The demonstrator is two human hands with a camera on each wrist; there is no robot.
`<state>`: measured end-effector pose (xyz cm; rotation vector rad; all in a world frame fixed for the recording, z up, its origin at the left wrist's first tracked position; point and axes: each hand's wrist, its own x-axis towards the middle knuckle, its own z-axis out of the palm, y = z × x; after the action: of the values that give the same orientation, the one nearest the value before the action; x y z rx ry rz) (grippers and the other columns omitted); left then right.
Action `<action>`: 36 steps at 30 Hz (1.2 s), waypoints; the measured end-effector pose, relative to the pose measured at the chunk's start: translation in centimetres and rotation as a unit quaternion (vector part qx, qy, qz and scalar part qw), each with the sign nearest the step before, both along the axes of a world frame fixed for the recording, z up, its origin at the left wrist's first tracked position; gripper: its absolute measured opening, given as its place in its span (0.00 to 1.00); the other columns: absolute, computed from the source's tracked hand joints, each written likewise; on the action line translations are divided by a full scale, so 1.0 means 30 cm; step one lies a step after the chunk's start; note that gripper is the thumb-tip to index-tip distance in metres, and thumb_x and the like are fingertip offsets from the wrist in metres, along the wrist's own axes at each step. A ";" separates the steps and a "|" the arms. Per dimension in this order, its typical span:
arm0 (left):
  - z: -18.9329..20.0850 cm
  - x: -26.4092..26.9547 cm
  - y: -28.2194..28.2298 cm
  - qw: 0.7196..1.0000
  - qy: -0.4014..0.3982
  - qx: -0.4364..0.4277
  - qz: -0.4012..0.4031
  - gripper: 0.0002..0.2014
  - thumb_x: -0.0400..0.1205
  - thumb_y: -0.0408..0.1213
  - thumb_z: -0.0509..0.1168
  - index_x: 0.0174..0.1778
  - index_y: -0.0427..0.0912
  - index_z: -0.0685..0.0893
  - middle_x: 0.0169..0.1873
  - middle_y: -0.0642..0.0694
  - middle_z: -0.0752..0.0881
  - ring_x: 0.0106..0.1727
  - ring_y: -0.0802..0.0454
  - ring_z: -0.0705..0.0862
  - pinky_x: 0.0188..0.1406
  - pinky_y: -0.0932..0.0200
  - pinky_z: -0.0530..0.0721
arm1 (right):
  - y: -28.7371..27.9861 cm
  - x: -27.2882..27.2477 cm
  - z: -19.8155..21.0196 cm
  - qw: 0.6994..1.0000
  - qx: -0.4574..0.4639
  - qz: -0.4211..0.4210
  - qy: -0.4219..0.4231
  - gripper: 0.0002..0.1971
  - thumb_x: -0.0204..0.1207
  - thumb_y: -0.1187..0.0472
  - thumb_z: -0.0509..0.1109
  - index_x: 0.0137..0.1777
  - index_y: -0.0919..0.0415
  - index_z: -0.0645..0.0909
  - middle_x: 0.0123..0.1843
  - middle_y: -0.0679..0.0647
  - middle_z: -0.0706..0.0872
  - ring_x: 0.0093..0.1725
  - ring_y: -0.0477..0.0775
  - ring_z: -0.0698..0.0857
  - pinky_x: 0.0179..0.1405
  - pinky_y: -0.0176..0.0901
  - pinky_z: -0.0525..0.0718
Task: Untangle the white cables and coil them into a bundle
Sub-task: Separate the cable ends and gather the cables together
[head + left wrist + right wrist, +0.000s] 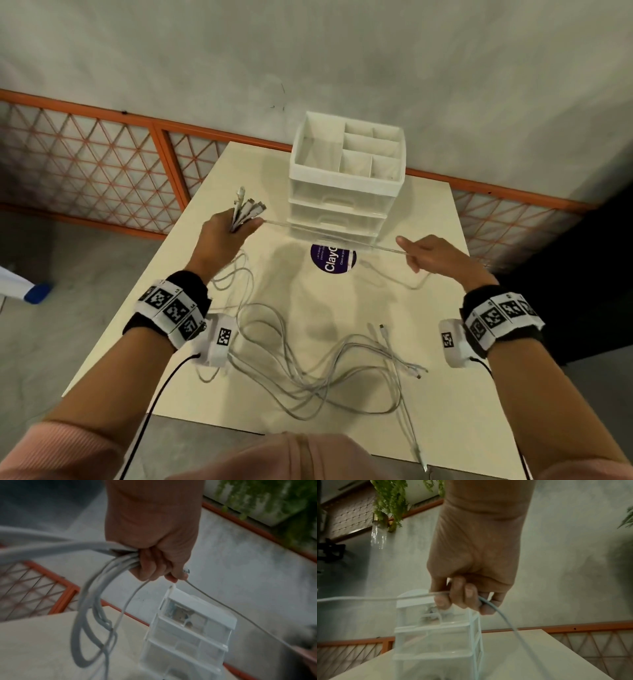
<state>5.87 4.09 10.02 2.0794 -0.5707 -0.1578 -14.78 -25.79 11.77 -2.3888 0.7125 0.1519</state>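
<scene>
My left hand [230,226] is raised above the table's left side and grips several white cables [245,209] near their plug ends, which stick up out of the fist. In the left wrist view the left hand [154,561] has its fingers curled round the cables [96,601], which loop down. One white cable [329,236] runs taut from that fist to my right hand [424,255], which pinches it. In the right wrist view the right hand [467,597] has its fingers curled round this cable [498,611]. The rest of the cables [308,359] lie tangled on the table.
A white plastic drawer organiser [346,178] with open top compartments stands at the far middle of the cream table [445,394]. A purple round sticker [334,260] lies in front of it. An orange lattice fence [85,164] runs behind the table.
</scene>
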 end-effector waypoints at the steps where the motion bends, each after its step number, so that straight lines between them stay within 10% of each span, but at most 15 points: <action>1: -0.001 0.002 0.003 1.000 -0.001 0.008 -0.011 0.16 0.80 0.45 0.67 0.43 0.31 0.83 0.35 0.34 0.84 0.37 0.42 0.79 0.32 0.55 0.72 | -0.020 -0.014 -0.002 1.000 -0.016 -0.005 -0.001 0.33 0.79 0.38 0.58 0.20 0.61 0.74 0.13 0.46 0.71 0.21 0.47 0.72 0.36 0.41 0.72; 11: -0.038 -0.038 -0.010 0.987 0.050 0.077 -0.129 0.08 0.75 0.45 0.73 0.44 0.45 0.86 0.31 0.57 0.82 0.30 0.59 0.76 0.31 0.77 0.71 | 0.018 -0.071 -0.190 0.958 0.086 0.088 0.260 0.09 0.75 0.52 0.72 0.38 0.56 0.83 0.38 0.50 0.87 0.38 0.46 0.85 0.38 0.33 0.77; 17: 0.011 -0.120 -0.070 0.962 0.176 -0.054 -0.201 0.17 0.86 0.52 0.52 0.41 0.43 0.73 0.18 0.58 0.67 0.20 0.60 0.63 0.21 0.65 0.64 | 0.119 0.088 -0.141 0.991 0.120 0.066 -0.004 0.04 0.77 0.61 0.70 0.43 0.61 0.84 0.39 0.56 0.89 0.41 0.53 0.84 0.38 0.34 0.79; 24: 0.028 -0.173 -0.125 0.954 0.182 -0.112 -0.212 0.15 0.87 0.50 0.49 0.42 0.45 0.70 0.18 0.59 0.67 0.19 0.62 0.63 0.20 0.70 0.63 | 0.339 0.272 0.053 0.931 0.262 0.059 -0.248 0.09 0.75 0.63 0.73 0.54 0.62 0.83 0.44 0.57 0.89 0.40 0.50 0.89 0.45 0.41 0.89; 36: 0.055 -0.168 -0.140 0.953 0.152 -0.165 -0.206 0.12 0.88 0.46 0.48 0.50 0.49 0.75 0.27 0.48 0.76 0.24 0.60 0.68 0.23 0.64 0.67 | 0.361 0.322 0.089 0.899 0.271 0.012 -0.344 0.11 0.66 0.69 0.79 0.48 0.70 0.85 0.39 0.60 0.90 0.35 0.51 0.91 0.41 0.40 0.89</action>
<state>0.83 -0.12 11.69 1.5532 -0.7752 -0.5730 -5.11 -14.96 14.43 -1.7303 0.2476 -0.4209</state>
